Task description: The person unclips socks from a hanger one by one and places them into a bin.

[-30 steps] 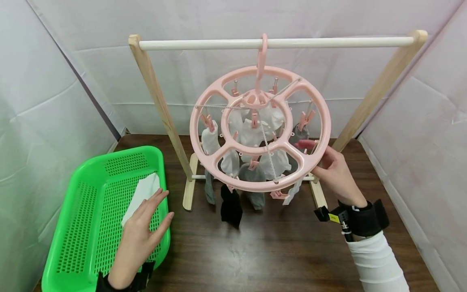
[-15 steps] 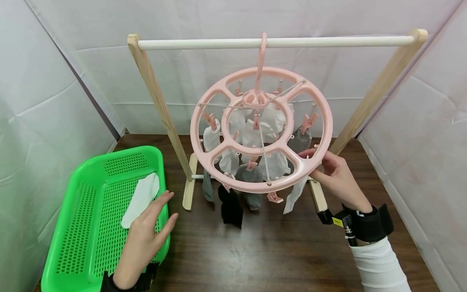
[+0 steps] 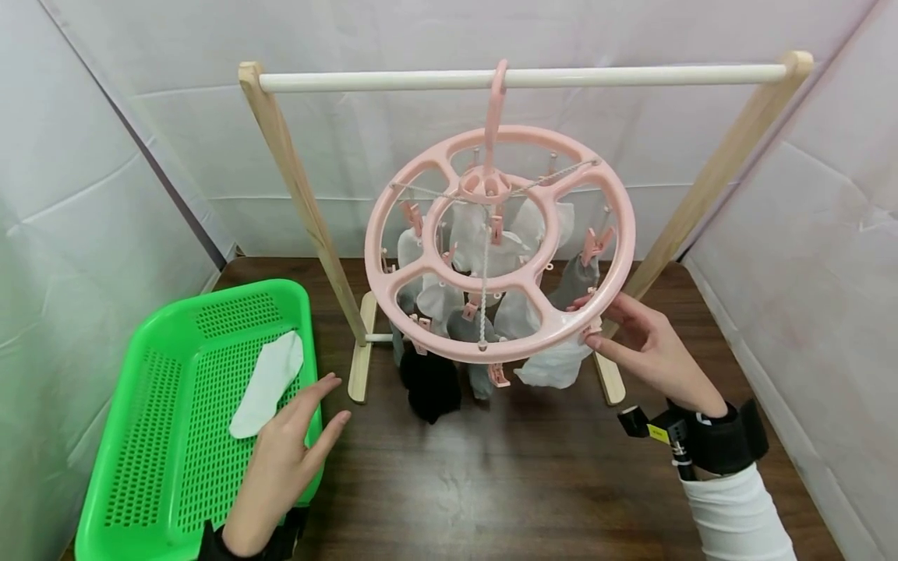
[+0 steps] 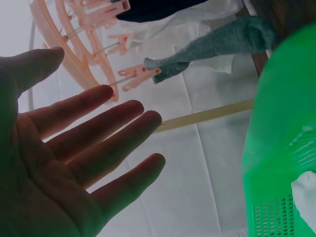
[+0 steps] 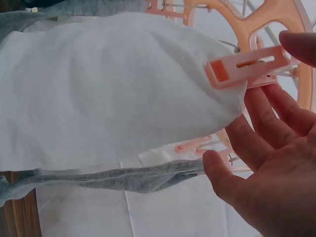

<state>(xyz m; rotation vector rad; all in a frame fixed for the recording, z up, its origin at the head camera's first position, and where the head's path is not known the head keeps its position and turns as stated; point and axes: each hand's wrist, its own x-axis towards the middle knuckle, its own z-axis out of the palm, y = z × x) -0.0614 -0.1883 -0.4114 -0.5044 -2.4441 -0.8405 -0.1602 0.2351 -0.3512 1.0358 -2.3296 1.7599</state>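
My right hand [image 3: 655, 351] is at the right front edge of a round pink drying hanger [image 3: 561, 323]. Its thumb and fingers pinch the tail of a pink clothespin [image 5: 247, 66], whose other end bites a white sock [image 5: 123, 89]. That sock hangs below the ring. My left hand [image 3: 284, 460], fingers spread and holding nothing, hovers over the right side of a green basket [image 3: 295, 300]. Inside the basket lies another white sock [image 3: 270, 382]. More socks dangle from the hanger, among them a black sock [image 3: 431, 386] and a grey sock [image 3: 578, 280].
The hanger hooks over a white rod [image 3: 631, 77] on a wooden stand [image 3: 302, 179]. Its feet rest on a dark brown table [image 3: 449, 483]. White sheeting [image 3: 793, 257] encloses the back and sides. Clothespin [image 3: 498, 375] at the ring's front carries no sock.
The hanger has turned, its front edge passing to the left, bringing the white sock round beneath my right hand. My left hand has drifted slightly right, uncovering more of the sock in the basket.
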